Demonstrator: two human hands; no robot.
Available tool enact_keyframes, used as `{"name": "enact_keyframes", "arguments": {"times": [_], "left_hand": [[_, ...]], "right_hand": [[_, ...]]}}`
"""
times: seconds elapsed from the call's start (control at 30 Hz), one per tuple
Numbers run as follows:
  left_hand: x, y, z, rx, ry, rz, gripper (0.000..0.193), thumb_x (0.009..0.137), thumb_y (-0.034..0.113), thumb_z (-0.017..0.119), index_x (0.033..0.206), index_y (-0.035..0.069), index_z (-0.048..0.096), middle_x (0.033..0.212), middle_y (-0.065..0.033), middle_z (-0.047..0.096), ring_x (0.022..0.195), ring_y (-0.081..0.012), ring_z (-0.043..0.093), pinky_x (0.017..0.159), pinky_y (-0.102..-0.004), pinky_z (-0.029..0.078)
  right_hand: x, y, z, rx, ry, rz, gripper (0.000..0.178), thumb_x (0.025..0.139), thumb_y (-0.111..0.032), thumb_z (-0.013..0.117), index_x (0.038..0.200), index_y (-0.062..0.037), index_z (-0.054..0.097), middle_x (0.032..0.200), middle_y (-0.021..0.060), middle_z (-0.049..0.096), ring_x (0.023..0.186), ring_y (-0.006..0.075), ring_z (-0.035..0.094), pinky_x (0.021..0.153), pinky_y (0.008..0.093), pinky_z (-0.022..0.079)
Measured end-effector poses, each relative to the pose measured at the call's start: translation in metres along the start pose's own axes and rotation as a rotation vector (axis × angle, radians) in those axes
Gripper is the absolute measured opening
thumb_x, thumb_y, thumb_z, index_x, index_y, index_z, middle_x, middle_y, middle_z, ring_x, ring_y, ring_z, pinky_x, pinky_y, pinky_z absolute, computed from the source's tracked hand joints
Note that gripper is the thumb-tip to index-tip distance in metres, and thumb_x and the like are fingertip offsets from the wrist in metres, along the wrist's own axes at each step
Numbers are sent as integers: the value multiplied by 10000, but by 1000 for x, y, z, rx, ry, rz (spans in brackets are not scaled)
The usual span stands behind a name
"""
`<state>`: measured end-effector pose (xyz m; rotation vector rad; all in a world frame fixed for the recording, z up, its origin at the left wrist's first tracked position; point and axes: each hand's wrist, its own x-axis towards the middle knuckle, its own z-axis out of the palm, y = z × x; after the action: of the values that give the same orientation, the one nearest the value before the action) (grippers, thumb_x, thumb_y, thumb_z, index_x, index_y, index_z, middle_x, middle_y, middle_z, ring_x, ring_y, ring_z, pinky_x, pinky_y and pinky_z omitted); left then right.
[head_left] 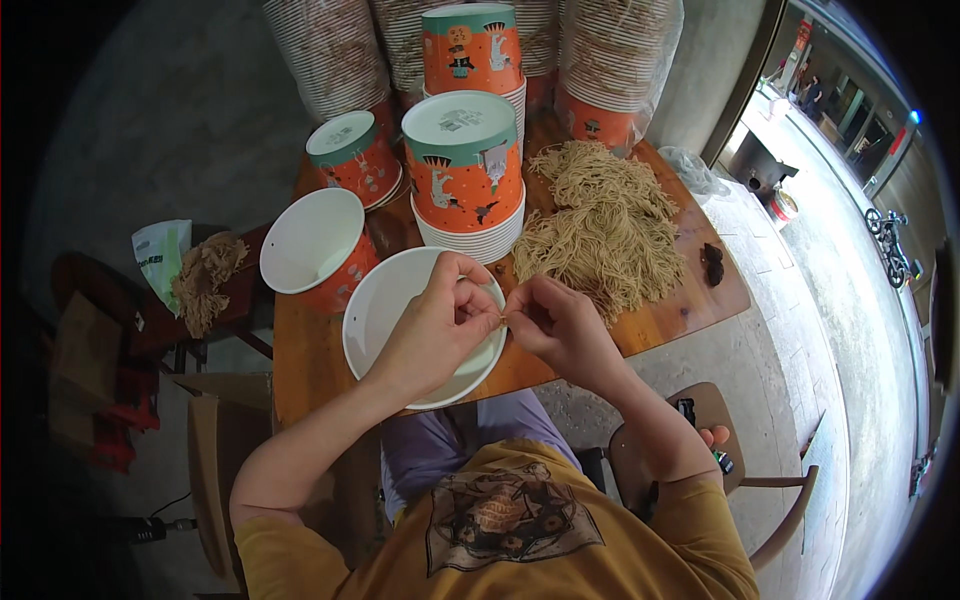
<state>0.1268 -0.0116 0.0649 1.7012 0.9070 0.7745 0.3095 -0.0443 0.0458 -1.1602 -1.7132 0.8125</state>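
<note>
My left hand (pixel 447 318) is closed in a pinch over the right side of a white paper bucket (pixel 372 318), whose open mouth faces up at the table's front edge. Fingertip to fingertip with it, my right hand (pixel 560 325) pinches too, just outside the bucket's rim. A small tan bit, apparently an end of cord (pixel 503 318), shows between the two hands; most of it is hidden by the fingers. Just beyond my right hand lies a big loose pile of tan cords (pixel 605 225).
Behind the bucket stand stacked orange paper buckets (pixel 463 190), with another open bucket (pixel 313 240) at the left. Bagged stacks (pixel 330 60) line the back of the wooden table (pixel 700 290). Small dark items (pixel 712 264) lie at its right edge. A chair (pixel 715 425) is at my right.
</note>
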Motion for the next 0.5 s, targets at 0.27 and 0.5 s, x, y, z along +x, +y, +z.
{"name": "enact_keyframes", "arguments": {"times": [0.27, 0.5], "left_hand": [[-4, 8, -1, 155, 14, 54, 253, 888, 42, 555, 1069, 34, 378, 810, -61, 573, 769, -134, 579, 752, -301, 469], [1, -9, -3, -37, -4, 28, 191, 878, 39, 566, 1020, 34, 439, 864, -24, 542, 798, -95, 543, 746, -259, 456]], "right_hand": [[0, -2, -1, 470, -153, 385, 144, 896, -224, 577, 926, -84, 576, 711, -94, 450, 594, -9, 362, 513, 166, 280], [-5, 12, 15, 543, -47, 290, 164, 898, -232, 588, 939, -75, 565, 762, -77, 507, 612, -5, 402, 492, 174, 302]]}}
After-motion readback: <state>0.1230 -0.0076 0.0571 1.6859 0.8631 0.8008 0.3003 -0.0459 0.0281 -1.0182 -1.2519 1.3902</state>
